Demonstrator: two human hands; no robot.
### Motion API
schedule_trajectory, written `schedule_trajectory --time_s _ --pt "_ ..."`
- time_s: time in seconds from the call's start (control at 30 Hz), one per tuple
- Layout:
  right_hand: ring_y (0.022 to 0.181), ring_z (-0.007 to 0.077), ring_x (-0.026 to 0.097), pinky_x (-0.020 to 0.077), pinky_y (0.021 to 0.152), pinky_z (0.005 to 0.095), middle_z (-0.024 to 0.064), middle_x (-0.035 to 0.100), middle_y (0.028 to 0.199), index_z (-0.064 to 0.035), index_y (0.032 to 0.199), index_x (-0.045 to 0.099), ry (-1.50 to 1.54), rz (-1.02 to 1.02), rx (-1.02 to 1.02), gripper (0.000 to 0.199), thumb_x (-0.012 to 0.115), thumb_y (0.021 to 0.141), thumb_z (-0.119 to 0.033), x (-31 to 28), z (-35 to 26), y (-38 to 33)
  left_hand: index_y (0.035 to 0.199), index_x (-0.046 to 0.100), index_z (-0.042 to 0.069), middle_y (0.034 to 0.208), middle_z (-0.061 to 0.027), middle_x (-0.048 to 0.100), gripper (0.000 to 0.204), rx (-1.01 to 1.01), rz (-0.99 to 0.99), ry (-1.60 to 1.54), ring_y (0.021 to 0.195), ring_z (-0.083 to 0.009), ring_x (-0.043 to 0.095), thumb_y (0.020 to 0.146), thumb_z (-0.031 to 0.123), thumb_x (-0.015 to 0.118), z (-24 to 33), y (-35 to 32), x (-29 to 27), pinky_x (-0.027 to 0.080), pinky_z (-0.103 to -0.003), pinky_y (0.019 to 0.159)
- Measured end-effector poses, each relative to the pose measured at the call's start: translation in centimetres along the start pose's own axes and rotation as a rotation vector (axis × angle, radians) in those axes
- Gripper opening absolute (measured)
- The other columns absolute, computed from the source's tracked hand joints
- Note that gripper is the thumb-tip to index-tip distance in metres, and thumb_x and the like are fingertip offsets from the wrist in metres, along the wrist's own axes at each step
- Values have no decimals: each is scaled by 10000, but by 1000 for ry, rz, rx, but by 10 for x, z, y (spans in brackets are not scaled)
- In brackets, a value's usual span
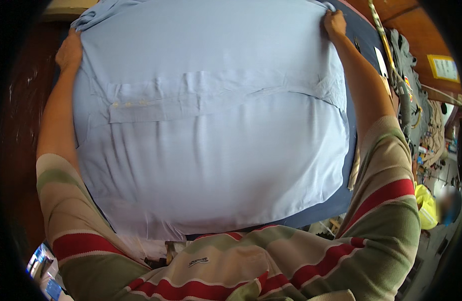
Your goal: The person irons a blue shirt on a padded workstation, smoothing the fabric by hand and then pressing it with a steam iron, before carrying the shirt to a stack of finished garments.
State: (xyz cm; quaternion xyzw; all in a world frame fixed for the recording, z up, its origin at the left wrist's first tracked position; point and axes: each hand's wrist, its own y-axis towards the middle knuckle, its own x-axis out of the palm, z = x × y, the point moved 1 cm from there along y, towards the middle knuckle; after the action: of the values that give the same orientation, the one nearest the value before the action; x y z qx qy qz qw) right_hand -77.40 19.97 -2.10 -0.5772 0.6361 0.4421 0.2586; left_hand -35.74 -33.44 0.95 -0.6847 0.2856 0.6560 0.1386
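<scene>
A light blue shirt lies spread over a dark blue padded board, wrinkled along its middle. A placket with small pale buttons runs crosswise left of centre. At the far left corner my left hand is closed on the bunched cloth. My right hand pinches the shirt's edge at the far right. Both arms are stretched forward around the cloth, which looks pulled flat between them. The near edge of the shirt hangs over the board's front, close to my body.
A hose or cord runs along the right side beside grey clothing. A yellow-framed paper is fixed to a wooden wall. Further right are a person in a yellow top and cluttered small items. Dark brown wood borders the left.
</scene>
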Motion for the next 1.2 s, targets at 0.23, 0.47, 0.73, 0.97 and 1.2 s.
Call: schedule_trajectory --time_s 0.23,0.47,0.73,0.97,1.2 --pt "1078 351 474 381 930 450 179 479 1200 -81 1245 397 -150 70 -822 436 521 852 -226 -92 20 -110 1358 375 113 1367 -119 419 529 183 242 -153 1235 -310 421 936 432 368 -28 -108 -19 336 -425 1003" --pt "843 265 610 469 755 339 166 632 941 17 1056 567 4 -296 202 400 602 851 -326 -231 109 -318 1281 440 -11 1289 -227 458 499 -109 144 -272 1197 -359 430 918 328 488 -111 -386 -63 323 -407 1003" --pt "703 39 375 340 625 189 -51 459 778 -35 861 539 729 -179 233 200 571 905 -227 -242 131 -397 1173 487 -41 1256 -213 458 462 -378 152 -269 1167 -361 421 900 331 511 -103 -478 -61 346 -423 976" --pt "735 42 396 343 663 187 -53 478 799 -32 833 544 596 -575 191 129 588 884 -142 -256 130 -396 1049 514 -62 1201 -241 451 409 -566 212 -237 1092 -368 450 877 307 546 -89 -498 -61 391 -413 903" --pt "691 144 505 400 635 281 71 544 693 -32 915 573 277 -386 76 145 573 890 -175 -250 143 -407 1002 533 -85 1106 -247 489 343 -587 271 -308 1023 -377 480 888 238 533 -105 -500 -43 414 -423 860"
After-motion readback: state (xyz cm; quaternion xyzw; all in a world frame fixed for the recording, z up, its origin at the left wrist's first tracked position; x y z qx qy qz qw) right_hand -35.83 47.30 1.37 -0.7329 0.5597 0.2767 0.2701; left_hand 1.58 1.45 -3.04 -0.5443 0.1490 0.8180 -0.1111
